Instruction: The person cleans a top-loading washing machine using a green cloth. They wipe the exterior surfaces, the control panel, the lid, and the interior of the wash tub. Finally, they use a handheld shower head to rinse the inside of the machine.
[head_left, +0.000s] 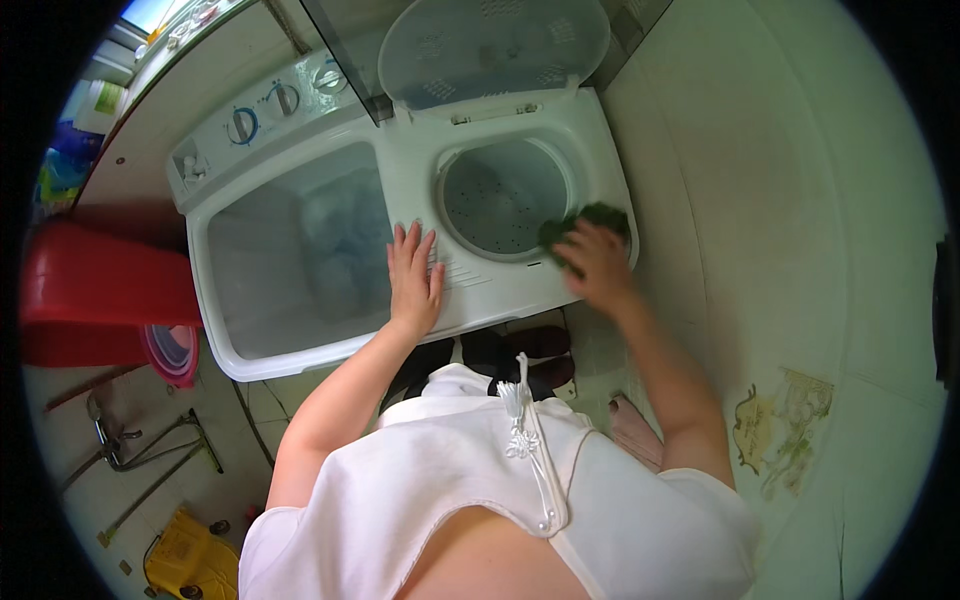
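A white twin-tub washing machine (480, 289) stands before me. Its larger wash tub (255, 255), on the left, holds cloudy water with bluish fabric under the surface. To the right is the round spin tub (499, 199), pierced with small holes, its translucent lid (495, 49) raised. Flat on the top panel between the tubs rests my left hand (412, 289), fingers apart, holding nothing. My right hand (600, 262), slightly blurred, grips a dark green cloth (604, 217) on the machine's right rim, partly over the spin tub's edge. The fingers hide some of the cloth.
Control knobs (244, 126) line the machine's back panel. A tiled wall (757, 187) stands close on the right. Left of the machine are a red plastic tub (105, 292) and a pink basin (172, 352). A yellow wheeled bucket (191, 555) sits at the lower left, near a metal tap (109, 442).
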